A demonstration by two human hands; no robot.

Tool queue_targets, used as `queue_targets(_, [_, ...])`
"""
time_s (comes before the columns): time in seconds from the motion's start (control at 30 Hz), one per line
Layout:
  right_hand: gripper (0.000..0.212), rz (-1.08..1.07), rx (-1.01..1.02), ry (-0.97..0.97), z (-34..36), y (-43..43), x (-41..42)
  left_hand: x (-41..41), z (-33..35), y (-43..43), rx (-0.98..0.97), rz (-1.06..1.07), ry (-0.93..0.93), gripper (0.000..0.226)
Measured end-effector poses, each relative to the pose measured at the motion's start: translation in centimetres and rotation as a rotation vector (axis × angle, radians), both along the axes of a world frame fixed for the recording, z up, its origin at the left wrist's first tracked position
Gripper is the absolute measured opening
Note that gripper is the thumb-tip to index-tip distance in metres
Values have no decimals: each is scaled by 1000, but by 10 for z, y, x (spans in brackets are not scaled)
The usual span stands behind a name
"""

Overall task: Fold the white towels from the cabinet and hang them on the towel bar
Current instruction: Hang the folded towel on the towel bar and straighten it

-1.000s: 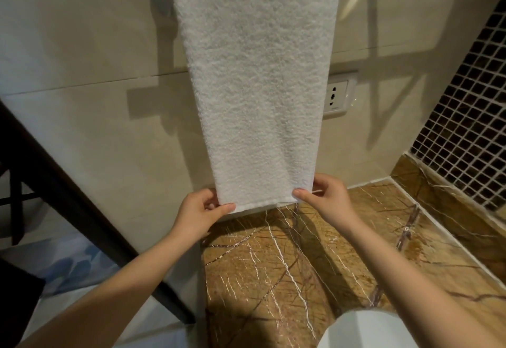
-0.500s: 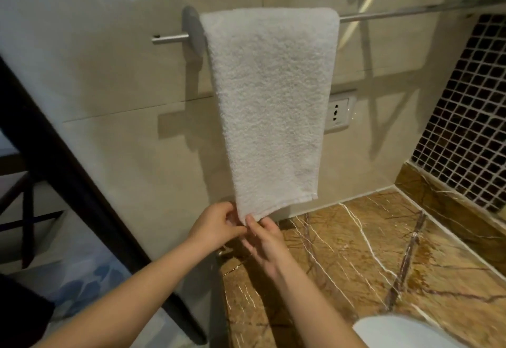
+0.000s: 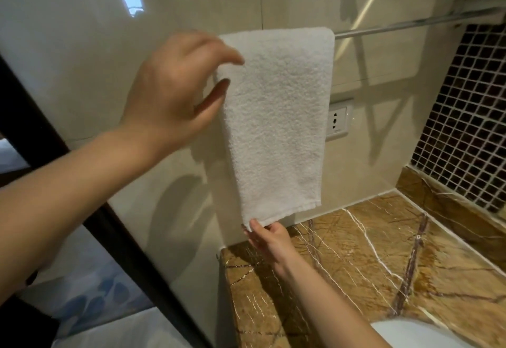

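Observation:
A folded white towel (image 3: 276, 126) hangs over the metal towel bar (image 3: 410, 23) on the tiled wall. My left hand (image 3: 175, 93) is raised at the towel's upper left edge, thumb and fingers spread around that edge; whether they pinch it I cannot tell. My right hand (image 3: 269, 238) is below, pinching the towel's bottom left corner. The left end of the bar is hidden behind my left hand and the towel.
A brown marble counter (image 3: 369, 265) runs under the towel, with a white basin rim (image 3: 419, 334) at the bottom right. A wall socket (image 3: 338, 123) sits right of the towel. Dark mosaic tiles (image 3: 465, 134) cover the right wall. A dark door frame (image 3: 115, 238) crosses the left.
My left hand has risen from the towel's bottom corner to its upper left edge. My right hand stays at the bottom left corner. The view has shifted upward.

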State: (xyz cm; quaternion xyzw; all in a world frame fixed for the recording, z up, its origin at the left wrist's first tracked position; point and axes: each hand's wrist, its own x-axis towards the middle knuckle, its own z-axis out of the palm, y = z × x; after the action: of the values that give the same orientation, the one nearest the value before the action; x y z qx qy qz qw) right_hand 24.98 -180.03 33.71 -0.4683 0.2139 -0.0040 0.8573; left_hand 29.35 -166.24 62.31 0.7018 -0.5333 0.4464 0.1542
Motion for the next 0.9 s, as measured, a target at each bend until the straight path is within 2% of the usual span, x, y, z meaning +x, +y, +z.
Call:
queue_targets(0.1, [46,-5,-39,-11,-4,-1,0,8,25,-16,69,82,-12,23])
queue_targets(0.2, [36,-38,-77,-20,-9,-3,-1,19,37,-27,129,118,45,18])
queue_targets(0.27, [27,-59,-89,-34,-13,-4,-2,23,39,-28,142,105,61,14])
queue_targets(0.4, [28,-74,-141,-60,-17,-6,-2,29,43,-25,164,81,74,22])
queue_targets(0.57, [11,-63,-164,-123,-19,-16,3,30,45,-31,167,44,66,20])
queue_targets(0.73, [3,-78,-178,-101,-18,-30,5,29,45,-43,163,11,51,20])
queue_targets(0.9, [5,-124,-184,-117,-14,-48,6,29,46,-57,154,-21,65,15])
